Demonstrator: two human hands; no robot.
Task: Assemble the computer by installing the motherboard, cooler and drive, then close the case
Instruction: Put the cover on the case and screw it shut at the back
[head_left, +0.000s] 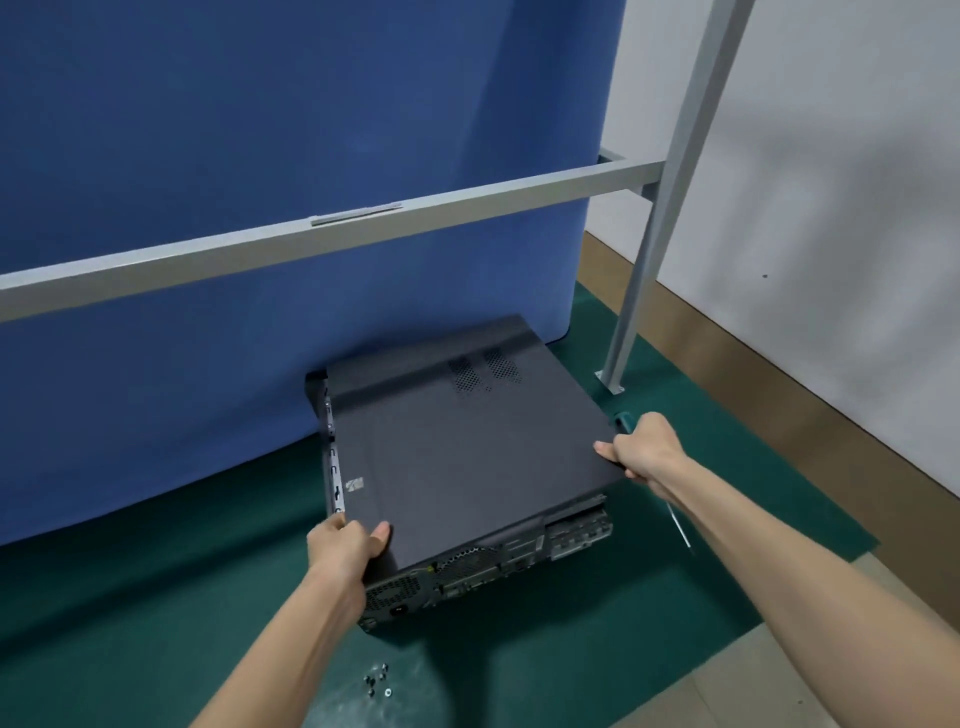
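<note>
A dark grey computer case (483, 569) lies flat on a green mat, its rear ports facing me. The dark side cover panel (457, 447) lies on top of it, with vent holes near its far end. My left hand (345, 543) grips the panel's near left corner, thumb on top. My right hand (641, 449) grips the panel's right edge, thumb on top and fingers under. The case's metal frame (335, 467) shows along the left side, past the panel's edge. The inside of the case is hidden.
Several small screws (376, 678) lie on the green mat (156, 597) in front of the case. A screwdriver (680, 527) with a teal handle lies right of the case, partly behind my right arm. A grey metal frame bar (363, 228) and leg (639, 291) stand behind, before a blue cloth (260, 130).
</note>
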